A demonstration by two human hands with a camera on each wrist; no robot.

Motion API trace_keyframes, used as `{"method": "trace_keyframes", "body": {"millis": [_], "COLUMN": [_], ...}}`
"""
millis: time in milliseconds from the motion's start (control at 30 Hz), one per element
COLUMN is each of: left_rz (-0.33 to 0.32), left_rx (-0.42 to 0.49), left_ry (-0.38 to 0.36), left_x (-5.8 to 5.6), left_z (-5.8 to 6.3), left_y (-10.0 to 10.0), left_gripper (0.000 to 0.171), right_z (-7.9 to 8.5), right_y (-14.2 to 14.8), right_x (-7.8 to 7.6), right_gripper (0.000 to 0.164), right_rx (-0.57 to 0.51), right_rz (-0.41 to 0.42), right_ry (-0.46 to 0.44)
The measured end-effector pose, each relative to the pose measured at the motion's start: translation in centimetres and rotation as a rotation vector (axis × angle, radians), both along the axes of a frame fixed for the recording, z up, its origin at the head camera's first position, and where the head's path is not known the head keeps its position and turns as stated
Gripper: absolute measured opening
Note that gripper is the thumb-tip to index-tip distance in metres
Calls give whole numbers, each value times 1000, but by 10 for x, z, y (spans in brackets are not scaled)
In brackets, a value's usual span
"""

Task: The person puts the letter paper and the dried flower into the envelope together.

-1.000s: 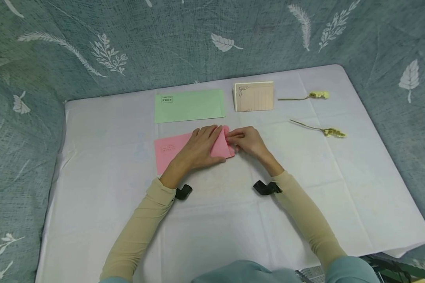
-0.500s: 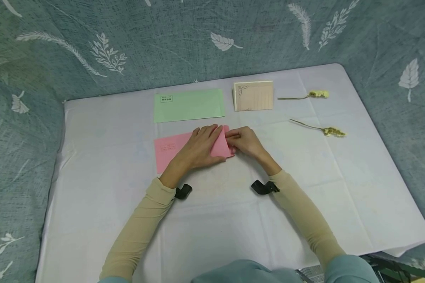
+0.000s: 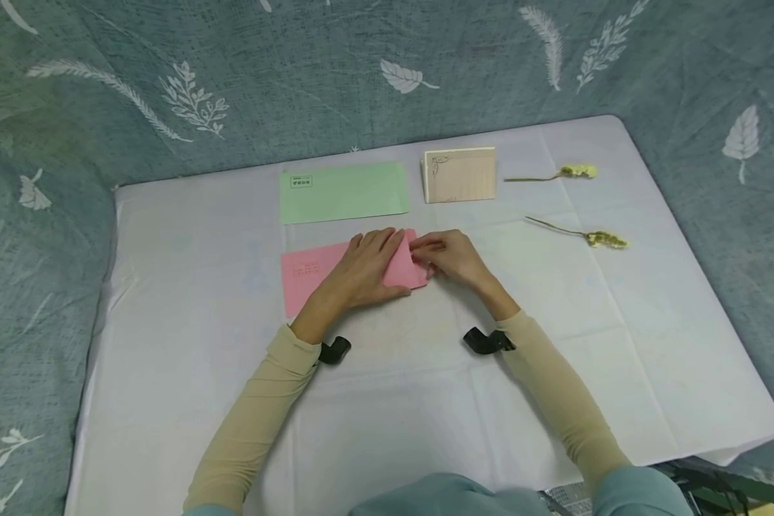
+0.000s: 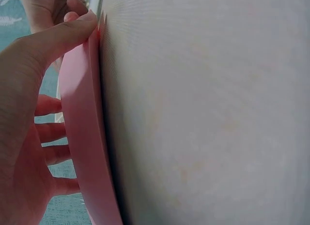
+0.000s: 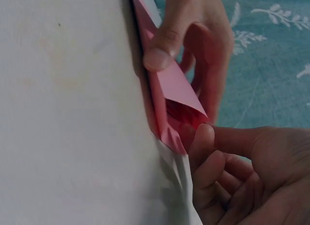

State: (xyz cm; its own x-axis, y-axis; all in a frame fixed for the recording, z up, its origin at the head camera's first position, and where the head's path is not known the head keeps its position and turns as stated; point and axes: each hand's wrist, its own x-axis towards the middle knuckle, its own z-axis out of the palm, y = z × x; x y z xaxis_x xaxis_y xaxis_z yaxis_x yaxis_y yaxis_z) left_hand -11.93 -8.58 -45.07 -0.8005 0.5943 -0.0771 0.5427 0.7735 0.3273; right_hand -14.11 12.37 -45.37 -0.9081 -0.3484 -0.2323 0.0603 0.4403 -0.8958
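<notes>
A pink envelope (image 3: 314,272) lies on the white cloth, its open end to the right. My left hand (image 3: 360,274) lies across it and holds it, the thumb (image 4: 77,30) along the near edge and the other fingers spread toward the far edge. In the right wrist view the envelope's mouth (image 5: 181,111) gapes, showing a darker inside. My right hand (image 3: 450,255) is at this open end, its thumb and index finger pinching the paper at the mouth. The other fingers curl in. The tips are partly hidden by the envelope's edge.
Beyond the pink envelope lies a green envelope (image 3: 344,193), with a stack of beige lined cards (image 3: 460,175) to its right. Two dried flower stems, an upper flower (image 3: 577,171) and a lower flower (image 3: 604,240), lie farther right. A patterned curtain (image 3: 284,79) borders the table.
The right hand has shifted slightly at the envelope's mouth, its fingertips still there. The left hand and the pink envelope have stayed in place.
</notes>
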Motion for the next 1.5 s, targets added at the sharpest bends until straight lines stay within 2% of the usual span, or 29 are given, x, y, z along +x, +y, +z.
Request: {"method": "trace_keyframes", "body": {"millis": [100, 300, 433, 667, 900, 1133, 1300, 1400, 1500], "left_rz": [9, 8, 8, 9, 7, 22, 16, 17, 19], "left_rx": [-7, 4, -4, -2, 0, -7, -5, -5, 1], "left_ry": [-3, 1, 3, 1, -35, -29, -37, -35, -36], "left_x": [0, 0, 0, -2, 0, 1, 0, 0, 0], "left_z": [1, 1, 1, 1, 1, 0, 2, 3, 4], "left_y": [0, 2, 2, 4, 5, 2, 3, 2, 1], "left_gripper": [99, 99, 99, 98, 98, 99, 99, 98, 97], "right_z": [3, 6, 8, 17, 23, 16, 10, 9, 9], "right_y": [6, 27, 49, 96, 143, 165, 179, 187, 199], "right_x": [-1, -5, -7, -10, 0, 5, 8, 8, 7], "right_gripper": [24, 26, 28, 32, 35, 29, 26, 26, 30], "right_rx": [-10, 70, 99, 126, 109, 229, 354, 421, 428], "right_rz": [-13, -19, -52, -146, -317, -463, -578, -624, -606], "right_ry": [-5, 39, 54, 88, 91, 284, 391, 424, 396]}}
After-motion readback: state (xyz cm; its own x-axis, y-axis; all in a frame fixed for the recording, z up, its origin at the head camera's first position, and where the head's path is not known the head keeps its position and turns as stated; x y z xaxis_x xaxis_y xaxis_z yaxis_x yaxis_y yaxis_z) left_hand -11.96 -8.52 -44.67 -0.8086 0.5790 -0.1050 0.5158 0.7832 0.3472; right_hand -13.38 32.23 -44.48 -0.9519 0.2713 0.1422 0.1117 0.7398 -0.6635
